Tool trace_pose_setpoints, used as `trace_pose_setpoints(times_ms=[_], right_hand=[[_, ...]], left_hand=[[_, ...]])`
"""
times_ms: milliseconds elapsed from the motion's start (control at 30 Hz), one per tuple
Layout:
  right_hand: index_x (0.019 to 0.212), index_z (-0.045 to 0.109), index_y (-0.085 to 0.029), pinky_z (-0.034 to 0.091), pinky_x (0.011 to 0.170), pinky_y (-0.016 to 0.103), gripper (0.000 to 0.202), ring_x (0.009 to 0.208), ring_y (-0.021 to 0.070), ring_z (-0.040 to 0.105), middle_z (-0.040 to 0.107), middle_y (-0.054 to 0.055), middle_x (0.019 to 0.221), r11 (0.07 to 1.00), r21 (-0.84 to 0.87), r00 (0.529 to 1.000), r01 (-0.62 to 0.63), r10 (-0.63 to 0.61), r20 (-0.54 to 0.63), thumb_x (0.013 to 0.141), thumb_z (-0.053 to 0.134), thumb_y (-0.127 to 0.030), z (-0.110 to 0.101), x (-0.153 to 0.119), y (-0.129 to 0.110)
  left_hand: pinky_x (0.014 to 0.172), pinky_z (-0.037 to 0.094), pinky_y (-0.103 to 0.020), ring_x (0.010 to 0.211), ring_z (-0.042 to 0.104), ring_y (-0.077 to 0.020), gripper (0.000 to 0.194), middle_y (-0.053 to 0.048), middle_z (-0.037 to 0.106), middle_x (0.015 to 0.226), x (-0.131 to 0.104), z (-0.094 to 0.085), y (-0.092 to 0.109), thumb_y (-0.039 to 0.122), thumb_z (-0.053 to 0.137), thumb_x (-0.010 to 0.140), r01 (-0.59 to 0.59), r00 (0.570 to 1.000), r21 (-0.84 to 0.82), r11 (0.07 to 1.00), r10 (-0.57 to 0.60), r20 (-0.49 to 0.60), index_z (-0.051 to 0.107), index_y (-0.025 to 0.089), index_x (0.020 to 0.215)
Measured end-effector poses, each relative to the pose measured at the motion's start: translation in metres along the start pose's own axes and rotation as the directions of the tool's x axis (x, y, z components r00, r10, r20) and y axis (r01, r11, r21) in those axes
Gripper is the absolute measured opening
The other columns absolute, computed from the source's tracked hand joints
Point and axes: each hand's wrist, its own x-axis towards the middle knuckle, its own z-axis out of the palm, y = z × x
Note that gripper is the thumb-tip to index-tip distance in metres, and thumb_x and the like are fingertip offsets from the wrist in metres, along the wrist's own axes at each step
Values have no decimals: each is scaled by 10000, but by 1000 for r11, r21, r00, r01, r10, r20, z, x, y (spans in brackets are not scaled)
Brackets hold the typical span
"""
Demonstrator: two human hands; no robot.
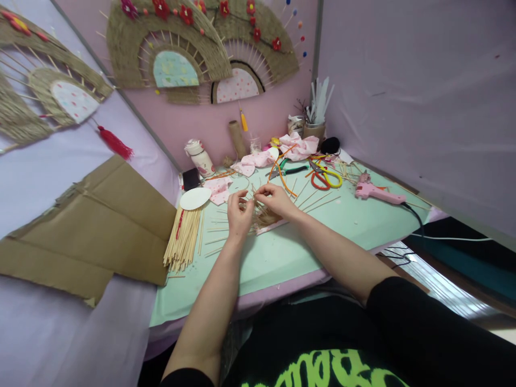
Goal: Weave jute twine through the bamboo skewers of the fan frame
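Note:
Both hands are close together over a small fan-shaped piece (269, 217) on the table, its thin sticks spreading out to both sides. My left hand (241, 211) has its fingers bent and pinched at the piece's upper edge. Beside it, my right hand (274, 198) has thumb and forefinger pressed together at the same spot. What lies between the fingertips of either hand is too small to make out; thin strands stick up around them. The middle of the piece is brown, with a pale pink strip along its lower edge.
On the left lie a bundle of sticks (183, 236), a white oval (195, 199) and cardboard (92, 226). Behind the hands are a bottle (200, 158), pliers (288, 170) and scissors (327, 177). A pink glue gun (377, 192) with a cord lies right.

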Motion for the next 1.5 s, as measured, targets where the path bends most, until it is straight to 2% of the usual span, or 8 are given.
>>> trace_pose_setpoints(times_ms=[300, 433, 533, 700, 933, 1067, 1233, 1500], right_hand=[[699, 661, -170, 417, 725, 270, 110, 730, 125, 525, 586, 24, 756, 989, -96, 993, 115, -111, 45, 710, 600, -260, 0, -3, -2], [667, 628, -162, 400, 661, 260, 109, 652, 115, 502, 577, -3, 658, 998, 19, 997, -60, 60, -43, 687, 592, -263, -1, 0, -1], [667, 611, -166, 364, 568, 236, 129, 605, 100, 472, 557, -20, 627, 940, 229, 962, -254, 271, -42, 660, 598, -294, -1, 2, 2], [637, 564, -175, 277, 469, 211, 152, 571, 82, 421, 523, -31, 624, 750, 467, 863, -469, 502, 60, 567, 645, -283, -2, 5, 4], [645, 551, -177, 299, 492, 212, 184, 582, 76, 409, 508, -45, 631, 628, 588, 825, -510, 550, 129, 526, 670, -254, -3, 5, 1], [671, 554, -184, 316, 514, 207, 208, 569, 67, 411, 486, -61, 602, 617, 650, 870, -444, 471, 147, 511, 682, -212, -2, 5, 5], [683, 566, -189, 354, 558, 220, 186, 591, 77, 463, 543, -50, 630, 683, 617, 912, -392, 379, 160, 539, 681, -215, 0, 4, 6], [691, 594, -185, 361, 580, 214, 145, 612, 74, 480, 576, -43, 668, 791, 514, 939, -332, 328, 101, 597, 666, -268, -2, 3, 0]], left_hand=[[703, 440, -248, 866, 543, -148, 120, -54, 576, 867, 2, -3, -3, 237, 537, 799, -92, 995, 28, 995, 93, -26, 630, 169, 766], [671, 414, -240, 794, 531, -139, 107, -35, 579, 793, 3, -3, -6, 241, 540, 782, -49, 995, 29, 998, 51, -82, 607, 169, 739], [660, 400, -234, 719, 517, -123, 107, -14, 581, 725, 5, 0, -8, 260, 570, 742, 118, 986, -106, 987, -130, -109, 606, 164, 712], [564, 363, -203, 600, 486, -82, 135, 23, 551, 658, 7, 3, -10, 270, 631, 645, 436, 868, -529, 728, -495, 34, 589, 155, 701], [546, 363, -186, 601, 504, -63, 164, 20, 566, 684, 11, 1, -8, 218, 670, 563, 440, 827, -759, 481, -547, 133, 569, 140, 667], [550, 376, -197, 601, 516, -73, 167, 23, 566, 679, 11, -1, -4, 195, 651, 551, 458, 824, -770, 445, -538, 179, 545, 150, 672], [568, 390, -206, 637, 532, -81, 153, 11, 582, 769, 8, -2, 2, 150, 603, 569, 455, 864, -730, 510, -450, 224, 526, 165, 700], [771, 425, -265, 846, 548, -124, 377, -36, 584, 983, 5, 2, -2, 175, 651, 626, 272, 962, -439, 856, -254, 100, 552, 198, 989]])
